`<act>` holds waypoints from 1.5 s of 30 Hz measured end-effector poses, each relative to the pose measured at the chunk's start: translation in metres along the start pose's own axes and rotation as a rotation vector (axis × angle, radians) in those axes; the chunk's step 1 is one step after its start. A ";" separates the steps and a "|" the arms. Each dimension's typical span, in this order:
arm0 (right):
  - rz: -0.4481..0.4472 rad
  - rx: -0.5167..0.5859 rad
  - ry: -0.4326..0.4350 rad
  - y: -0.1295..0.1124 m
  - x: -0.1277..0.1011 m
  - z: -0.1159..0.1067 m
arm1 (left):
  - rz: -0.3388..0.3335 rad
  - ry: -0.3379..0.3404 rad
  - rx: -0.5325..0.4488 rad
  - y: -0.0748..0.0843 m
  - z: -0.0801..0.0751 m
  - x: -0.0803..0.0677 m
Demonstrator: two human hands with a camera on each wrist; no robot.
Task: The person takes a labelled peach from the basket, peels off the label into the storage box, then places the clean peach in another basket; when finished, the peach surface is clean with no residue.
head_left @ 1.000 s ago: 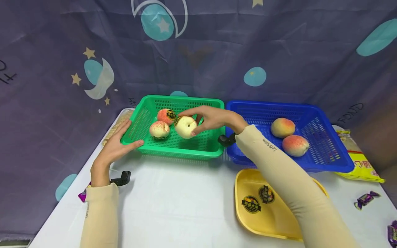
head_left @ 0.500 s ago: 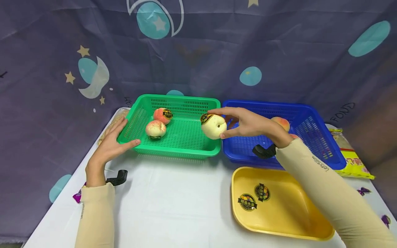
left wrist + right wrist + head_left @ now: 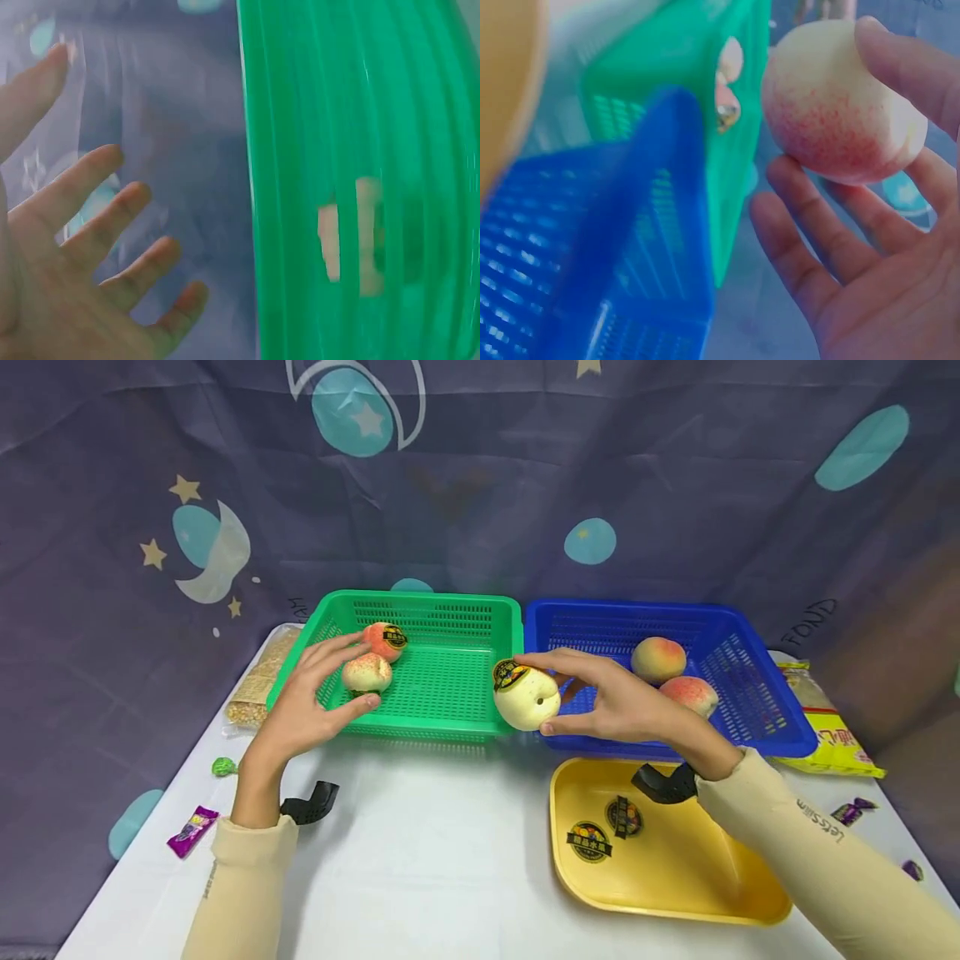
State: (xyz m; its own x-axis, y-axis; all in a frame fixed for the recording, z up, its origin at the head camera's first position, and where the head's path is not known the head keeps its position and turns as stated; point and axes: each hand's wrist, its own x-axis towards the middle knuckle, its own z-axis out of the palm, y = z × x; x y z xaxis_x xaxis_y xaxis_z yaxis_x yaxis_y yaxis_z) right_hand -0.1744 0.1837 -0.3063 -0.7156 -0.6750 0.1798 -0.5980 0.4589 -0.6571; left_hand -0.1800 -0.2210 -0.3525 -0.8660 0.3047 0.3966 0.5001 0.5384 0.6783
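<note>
By the right front corner of the green basket [image 3: 453,681]: I find the right hand [image 3: 611,702] gripping the pale peach [image 3: 527,702] between thumb and fingers, a black sticker [image 3: 510,674] near the fruit's top.
Peach skin: red speckling, noted in my right wrist view.
At the basket's left front side: I record the left hand [image 3: 307,702] with fingers spread, holding nothing; contact with the rim I cannot confirm.
Inside the basket, left part: a red peach [image 3: 383,646] just behind a mottled peach [image 3: 367,673].
Immediately right of the basket: a blue basket [image 3: 750,685] containing two further peaches [image 3: 658,660].
Front right of the basket: a yellow tray [image 3: 678,860].
Front left of the basket: a purple wrapper [image 3: 192,832].
</note>
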 end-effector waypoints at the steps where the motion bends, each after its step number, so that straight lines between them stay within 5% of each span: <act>1: -0.005 -0.003 0.005 -0.001 -0.002 0.003 | 0.024 0.006 -0.025 0.004 0.005 0.000; 5: -0.041 -0.012 0.025 -0.003 -0.010 0.017 | 0.116 -0.019 -0.131 0.018 0.025 -0.003; 9: -0.077 -0.006 0.027 -0.005 -0.016 0.032 | 0.130 -0.173 -0.200 0.028 0.042 -0.010; 13: -0.088 -0.003 -0.003 -0.007 -0.021 0.047 | 0.081 -0.350 -0.186 0.034 0.051 -0.017; 19: -0.096 0.007 -0.079 -0.007 -0.028 0.066 | 0.003 -0.498 -0.124 0.037 0.056 -0.021; 27: -0.064 -0.101 -0.141 -0.007 -0.028 0.085 | -0.097 -0.712 -0.143 0.019 0.075 -0.023; 35: -0.004 -0.205 -0.156 -0.006 -0.018 0.105 | -0.172 -0.739 -0.109 0.007 0.086 -0.025; 45: 0.019 -0.272 -0.164 -0.002 -0.026 0.102 | -0.155 -0.695 -0.038 0.006 0.099 -0.029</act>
State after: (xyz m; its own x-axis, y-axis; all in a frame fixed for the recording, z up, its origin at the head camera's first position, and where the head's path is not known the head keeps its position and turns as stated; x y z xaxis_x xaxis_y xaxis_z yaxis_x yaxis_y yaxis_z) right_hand -0.1173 0.1415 -0.3843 -0.6732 -0.7387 0.0346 -0.6755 0.5952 -0.4352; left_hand -0.1524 -0.1483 -0.4212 -0.7250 0.6638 -0.1836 0.3598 0.5924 0.7208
